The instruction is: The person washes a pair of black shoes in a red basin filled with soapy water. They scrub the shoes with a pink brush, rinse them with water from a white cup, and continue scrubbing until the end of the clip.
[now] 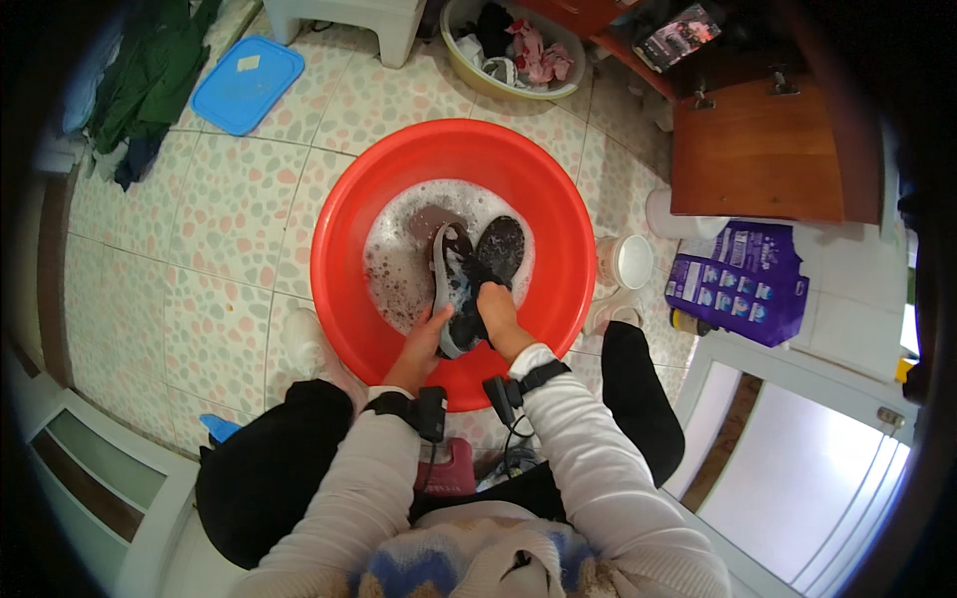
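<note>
Over the soapy water, my left hand (pixel 426 344) grips the pale grey sole edge of a wet black shoe (pixel 452 299), near its lower end. Foam streaks the upper, and the shoe's opening faces up. My right hand (pixel 497 308) is curled in a fist against the shoe's right side, around something dark. Whether that is part of the shoe or a separate item such as a brush, I cannot tell. Just beyond that fist, a second black shoe (pixel 501 245) lies partly in the foam, its dark sole showing. Both sit inside a large red plastic basin (pixel 340 224).
A pale tub of clothes (pixel 516 93) stands beyond the basin. To the right are a white lidded bucket (pixel 634 261), a purple package (pixel 736 284) and an open wooden cabinet door (pixel 755 153). A blue lid (pixel 247 84) lies on the tiled floor (pixel 224 202); a red jug (pixel 452 471) stands near me.
</note>
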The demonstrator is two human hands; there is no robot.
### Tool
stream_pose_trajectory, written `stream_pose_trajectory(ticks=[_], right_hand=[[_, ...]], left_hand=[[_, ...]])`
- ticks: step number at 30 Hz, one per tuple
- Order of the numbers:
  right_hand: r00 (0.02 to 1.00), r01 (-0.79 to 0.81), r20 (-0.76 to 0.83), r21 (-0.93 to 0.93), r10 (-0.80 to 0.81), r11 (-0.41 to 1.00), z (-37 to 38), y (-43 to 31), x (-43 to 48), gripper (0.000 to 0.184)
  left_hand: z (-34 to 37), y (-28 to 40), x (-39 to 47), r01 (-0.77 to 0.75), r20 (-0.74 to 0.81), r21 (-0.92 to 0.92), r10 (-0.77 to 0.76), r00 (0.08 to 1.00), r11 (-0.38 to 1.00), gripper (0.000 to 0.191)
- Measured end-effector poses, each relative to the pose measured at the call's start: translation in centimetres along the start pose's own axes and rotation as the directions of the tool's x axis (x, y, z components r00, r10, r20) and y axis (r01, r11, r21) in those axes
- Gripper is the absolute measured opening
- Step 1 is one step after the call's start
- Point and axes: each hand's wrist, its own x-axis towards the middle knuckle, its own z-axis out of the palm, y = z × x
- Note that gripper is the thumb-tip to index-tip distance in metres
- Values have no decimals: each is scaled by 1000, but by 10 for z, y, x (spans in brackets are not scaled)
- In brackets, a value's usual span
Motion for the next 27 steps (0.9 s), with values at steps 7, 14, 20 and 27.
stream_pose_trajectory(ticks=[7, 14, 20, 27], right_hand=[[984, 127, 108, 151, -144, 980, -3, -3, -9, 36], [912, 408, -109, 305, -394, 860, 1, -4, -3, 35], [961, 196, -226, 146, -160, 970, 1, -5, -4, 32], [995, 93, -51, 104, -88, 990, -1, -14, -3, 35]], left_hand=[[-13, 0, 7, -9, -140, -137, -10, 990, 990, 39], [-12, 10, 6, 23, -50, -184, -33, 998, 983, 38], [-8, 1, 9, 91, -47, -121, -98, 994, 988, 43], [-7, -1, 11, -62, -66, -26, 61, 996, 998, 36]])
